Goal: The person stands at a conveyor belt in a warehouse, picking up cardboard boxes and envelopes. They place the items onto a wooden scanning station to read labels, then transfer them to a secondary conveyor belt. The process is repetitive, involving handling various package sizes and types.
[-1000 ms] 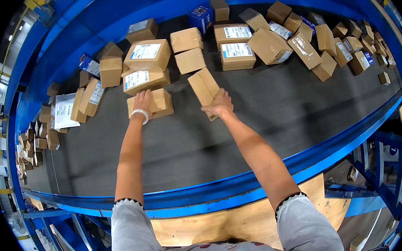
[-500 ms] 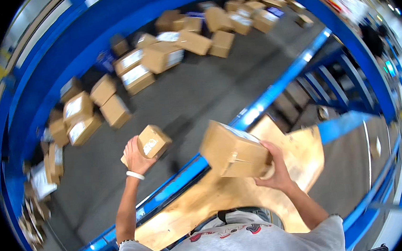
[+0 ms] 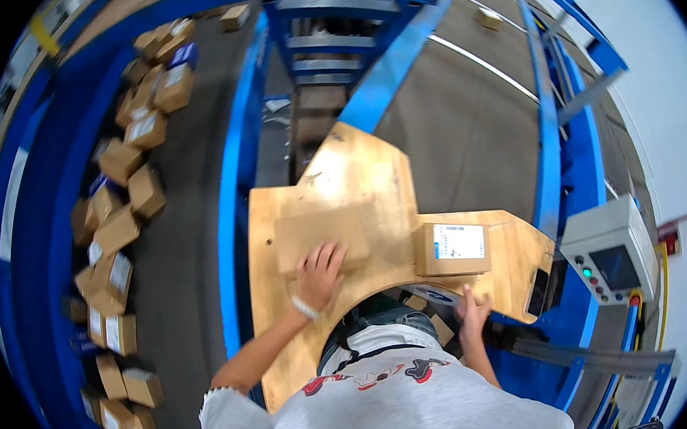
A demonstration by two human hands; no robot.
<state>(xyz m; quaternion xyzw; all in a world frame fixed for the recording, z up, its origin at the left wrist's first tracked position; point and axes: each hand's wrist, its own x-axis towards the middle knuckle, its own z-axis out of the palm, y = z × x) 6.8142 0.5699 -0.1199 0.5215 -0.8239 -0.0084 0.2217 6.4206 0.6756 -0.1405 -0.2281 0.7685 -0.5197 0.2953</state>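
Note:
A plain brown cardboard box (image 3: 320,231) lies on the wooden worktop (image 3: 364,164), its outline somewhat blurred. My left hand (image 3: 320,278), with a white band at the wrist, rests on the near side of this box with its fingers spread over the top; the thumb is hard to make out. To the right stands a second cardboard box (image 3: 430,248) with a white and blue label (image 3: 459,242) on top. My right hand (image 3: 472,313) is just below its near edge, at the rim of the worktop, fingers apart and holding nothing.
On the left, a dark conveyor belt (image 3: 189,228) carries many boxes (image 3: 117,283) along its far side. Another belt (image 3: 473,113) runs beyond the worktop, with a small box (image 3: 488,18) far along it. A control panel (image 3: 612,252) and a phone (image 3: 538,291) are at right.
My view has turned right, from the left belt to the worktop. Both hands came over the worktop. My right hand has let go of its box; a box lies under my left hand.

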